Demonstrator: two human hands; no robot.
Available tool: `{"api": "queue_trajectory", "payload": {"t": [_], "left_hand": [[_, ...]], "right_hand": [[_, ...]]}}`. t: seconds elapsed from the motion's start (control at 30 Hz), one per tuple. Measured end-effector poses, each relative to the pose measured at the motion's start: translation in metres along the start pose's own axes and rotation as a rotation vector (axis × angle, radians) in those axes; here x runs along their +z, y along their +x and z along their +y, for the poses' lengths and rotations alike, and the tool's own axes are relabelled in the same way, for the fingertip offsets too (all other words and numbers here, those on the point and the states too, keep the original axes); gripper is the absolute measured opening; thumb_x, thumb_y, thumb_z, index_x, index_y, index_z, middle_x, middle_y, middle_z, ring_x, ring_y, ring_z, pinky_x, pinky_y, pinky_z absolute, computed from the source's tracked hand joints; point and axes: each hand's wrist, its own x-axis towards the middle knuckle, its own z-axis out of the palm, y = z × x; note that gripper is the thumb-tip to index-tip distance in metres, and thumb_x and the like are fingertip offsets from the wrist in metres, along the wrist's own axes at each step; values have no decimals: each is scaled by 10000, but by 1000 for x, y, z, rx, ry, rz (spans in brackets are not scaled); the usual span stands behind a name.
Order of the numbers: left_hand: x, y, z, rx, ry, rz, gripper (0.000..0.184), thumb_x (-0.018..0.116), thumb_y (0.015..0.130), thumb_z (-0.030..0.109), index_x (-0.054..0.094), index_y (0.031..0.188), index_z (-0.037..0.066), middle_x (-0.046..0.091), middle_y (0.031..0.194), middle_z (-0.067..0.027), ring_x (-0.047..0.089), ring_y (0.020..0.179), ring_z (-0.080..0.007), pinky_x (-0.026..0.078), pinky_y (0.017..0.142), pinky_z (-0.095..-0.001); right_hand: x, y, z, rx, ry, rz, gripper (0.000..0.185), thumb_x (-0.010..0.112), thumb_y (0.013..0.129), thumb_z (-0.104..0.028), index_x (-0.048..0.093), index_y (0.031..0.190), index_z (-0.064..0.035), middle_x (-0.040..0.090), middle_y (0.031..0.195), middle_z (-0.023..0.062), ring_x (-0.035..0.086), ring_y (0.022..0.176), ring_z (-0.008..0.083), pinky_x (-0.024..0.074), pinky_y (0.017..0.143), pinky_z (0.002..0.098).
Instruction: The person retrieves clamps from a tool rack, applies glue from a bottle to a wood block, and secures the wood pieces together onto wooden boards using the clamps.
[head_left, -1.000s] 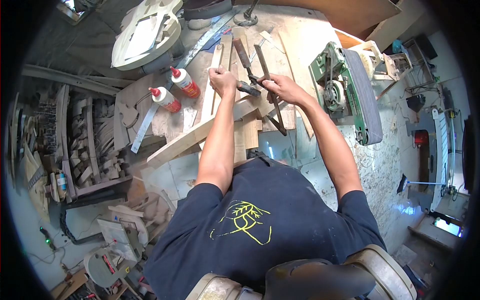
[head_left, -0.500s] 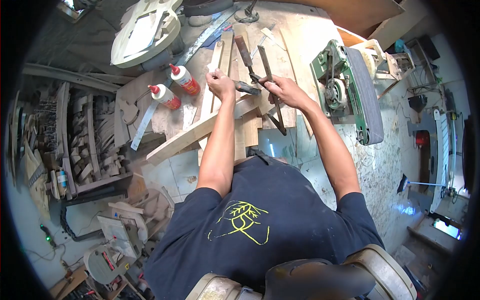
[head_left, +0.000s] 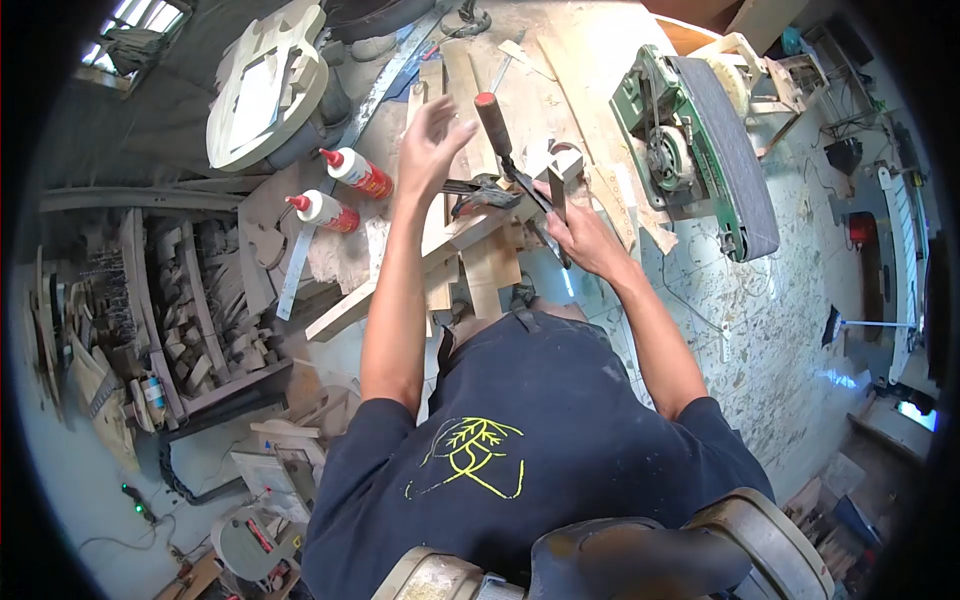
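My left hand [head_left: 430,150] is raised above the bench with its fingers spread, a little blurred, and holds nothing. My right hand [head_left: 588,242] is wrapped round the bar of an F-clamp [head_left: 494,128], whose brown handle has a red end and points away from me. Just below the left hand, a second clamp [head_left: 483,194] lies over the wood; the two overlap, and their contact is unclear. Beneath them a long wooden strip [head_left: 350,308] crosses several lighter boards [head_left: 490,268] at a slant. The right fingers partly hide the clamp's jaw end.
Two glue bottles with red caps [head_left: 360,174] [head_left: 324,212] stand left of the boards. A guitar-shaped wooden body [head_left: 275,95] lies at the back left. On the right is a green belt sander [head_left: 722,150]. Racks of wood offcuts [head_left: 205,320] line the left side.
My left hand has opened and lifted away from the second clamp. In my right hand, the held clamp has turned, and its bar is seen more end-on. The whole view has shifted slightly.
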Motion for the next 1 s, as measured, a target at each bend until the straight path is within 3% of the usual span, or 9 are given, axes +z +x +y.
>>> {"api": "queue_trajectory", "payload": {"t": [0.03,0.13,0.17,0.3,0.37,0.7,0.8,0.93,1.0], "left_hand": [[10,8,11,-17,-81,-129,555,726,934,297,556,1332,-50,622,1332,-216,604,1231,-251,450,1070,-350],[38,22,23,-110,-103,-457,407,752,911,270,662,1168,-33,731,1089,-128,715,860,-188,557,801,-298],[50,26,15,-96,-150,-432,245,772,887,245,692,890,13,705,772,-63,644,598,-139,519,614,-269],[73,20,10,-222,-251,-540,377,776,863,187,517,602,107,537,539,-16,489,487,-97,376,478,-263],[83,10,3,-152,-261,-426,378,754,879,172,516,592,103,514,526,-8,477,473,-96,348,463,-266],[127,-9,-7,86,9,327,372,686,943,152,530,610,96,505,518,28,455,446,-67,361,447,-262],[126,-15,-1,-66,-76,255,334,704,936,153,553,647,85,518,534,27,472,466,-65,375,457,-259],[82,0,19,-110,-157,-397,333,721,936,184,561,661,86,538,545,-9,496,466,-88,377,454,-254],[84,3,11,-125,-212,-338,358,715,933,171,543,628,94,523,525,-12,495,460,-96,379,454,-262]], "right_hand": [[10,-2,12,-54,7,49,493,479,1025,-233,431,1502,-121,599,849,268,581,822,481,450,750,512],[21,-13,28,-14,71,58,487,504,1026,-219,445,1490,-83,624,958,288,599,898,483,469,800,501],[26,-15,34,-26,74,84,484,516,1026,-217,452,1484,-73,634,1001,288,608,933,478,477,822,494],[36,-24,42,-64,146,185,464,557,1026,-220,492,1449,-39,664,1142,275,636,1055,452,503,894,465],[39,-28,40,-37,187,201,446,564,1026,-208,511,1428,-23,664,1212,265,641,1114,431,511,926,451],[46,-27,41,-72,251,271,433,559,998,-122,520,1419,-28,673,1148,258,652,1046,432,517,893,449],[41,-29,38,-36,278,231,444,567,982,-93,520,1419,-35,673,1119,254,654,1008,430,520,867,450],[47,-27,44,-76,285,269,462,581,961,-63,520,1418,-39,670,1110,254,653,986,431,522,852,449],[46,-28,38,-51,308,254,468,586,954,-54,520,1417,-36,668,1119,256,651,996,434,522,859,450]]}}
